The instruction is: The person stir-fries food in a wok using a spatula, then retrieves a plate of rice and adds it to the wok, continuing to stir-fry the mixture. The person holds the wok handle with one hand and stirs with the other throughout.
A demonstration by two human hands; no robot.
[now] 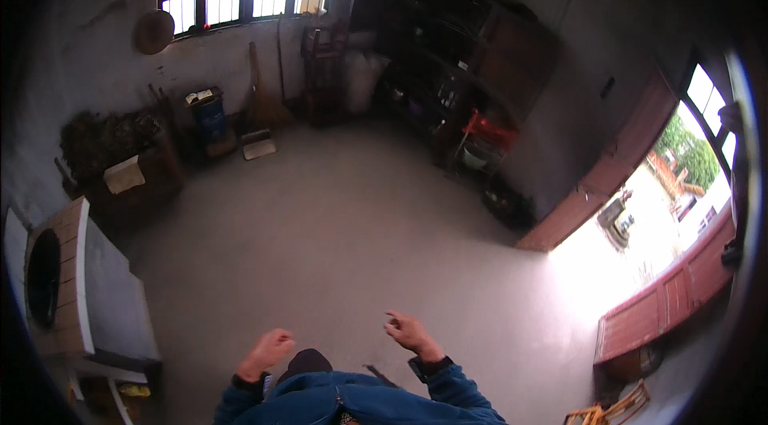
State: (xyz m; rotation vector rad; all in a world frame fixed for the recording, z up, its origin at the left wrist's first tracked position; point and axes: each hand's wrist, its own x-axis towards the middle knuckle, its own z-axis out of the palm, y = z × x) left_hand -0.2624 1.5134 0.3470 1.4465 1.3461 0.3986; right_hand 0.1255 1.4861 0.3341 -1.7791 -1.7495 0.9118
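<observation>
My left hand (269, 353) is held in front of my body at the lower middle, its fingers curled and nothing seen in them. To its right, my right hand (410, 332) hangs over the grey concrete floor (336, 233), with some fingers stretched out and apart and no object in it. Both hands are in the air, apart from each other, and touch nothing. Blue jacket sleeves cover my arms. A dark shoe or knee shows below my left hand, but I cannot tell which.
A tiled stove with a black wok (43, 278) stands at the left. Along the back wall are a blue bin (211, 119), a dustpan (259, 145), a broom (259, 95) and stacked chairs (324, 71). Dark shelves and a rack with a red item (491, 132) stand right of centre, near open red doors (666, 299).
</observation>
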